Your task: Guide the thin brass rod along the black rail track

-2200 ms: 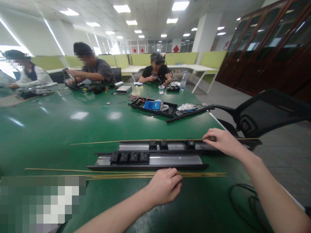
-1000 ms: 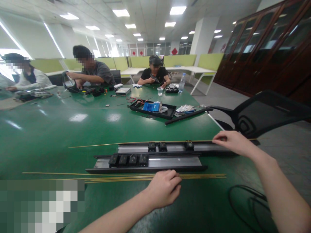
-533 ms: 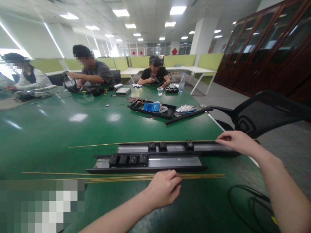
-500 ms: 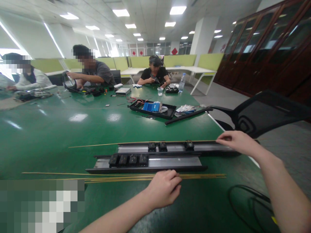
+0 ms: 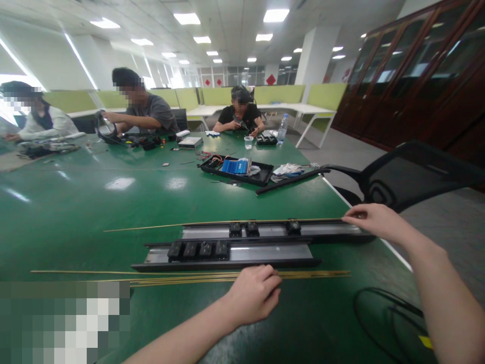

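Note:
My right hand [image 5: 369,220] pinches a thin, brass-coloured rod [image 5: 151,227] close to its right end. That rod stretches along the far edge of a dark channel rail [image 5: 271,231] holding several black blocks [image 5: 252,229]. Nearer to me lies a shorter channel rail [image 5: 271,252], with a row of black blocks [image 5: 205,249] in its left half. My left hand [image 5: 257,294] is closed in front of it, over a bundle of thin rods [image 5: 189,278] on the table. Its fingertips are hidden, so I cannot see whether they grip the rods.
On the green table [image 5: 132,205] stand a black tray [image 5: 261,177] with a blue finned part [image 5: 235,166], gloves [image 5: 288,171] and a dark bar [image 5: 284,183]. A black cable [image 5: 382,296] loops at the right. An office chair [image 5: 413,177] stands beyond the edge. Several people sit farther back.
My right hand has slid a little to the right along the thin rod. My left hand stays in place over the bundle. The view has shifted slightly.

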A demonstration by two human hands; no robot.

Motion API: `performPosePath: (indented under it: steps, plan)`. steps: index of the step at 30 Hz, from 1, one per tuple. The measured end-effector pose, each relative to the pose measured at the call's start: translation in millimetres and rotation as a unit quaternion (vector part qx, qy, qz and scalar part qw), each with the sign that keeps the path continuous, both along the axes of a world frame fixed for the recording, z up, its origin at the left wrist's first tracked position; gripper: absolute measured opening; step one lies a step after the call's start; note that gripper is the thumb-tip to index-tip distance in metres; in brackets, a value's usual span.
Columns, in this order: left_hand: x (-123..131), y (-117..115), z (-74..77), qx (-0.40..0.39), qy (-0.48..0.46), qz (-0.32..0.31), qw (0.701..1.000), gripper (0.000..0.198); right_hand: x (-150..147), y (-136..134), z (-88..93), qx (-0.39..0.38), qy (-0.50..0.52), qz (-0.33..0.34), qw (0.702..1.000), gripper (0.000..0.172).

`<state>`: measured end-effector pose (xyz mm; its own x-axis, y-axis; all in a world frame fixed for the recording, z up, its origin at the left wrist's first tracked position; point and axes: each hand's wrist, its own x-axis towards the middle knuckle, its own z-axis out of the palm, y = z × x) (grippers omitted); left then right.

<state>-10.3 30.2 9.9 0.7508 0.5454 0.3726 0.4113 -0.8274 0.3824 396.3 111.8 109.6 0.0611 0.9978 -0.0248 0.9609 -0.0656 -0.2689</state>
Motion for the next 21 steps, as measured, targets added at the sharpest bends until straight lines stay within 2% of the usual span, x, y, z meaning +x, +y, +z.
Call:
performPosePath:
  steps: [13,21]
  plan:
    - [0,0,0.7,0.008,0.000,-0.002,1.000,0.019,22,-3,3.1,-0.015,-0.023,-0.062,0.998,0.048]
    - [0,1,1.8,0.009,0.004,-0.001,1.000,0.019,50,2,-12.1,-0.006,-0.039,-0.096,0.995,0.053]
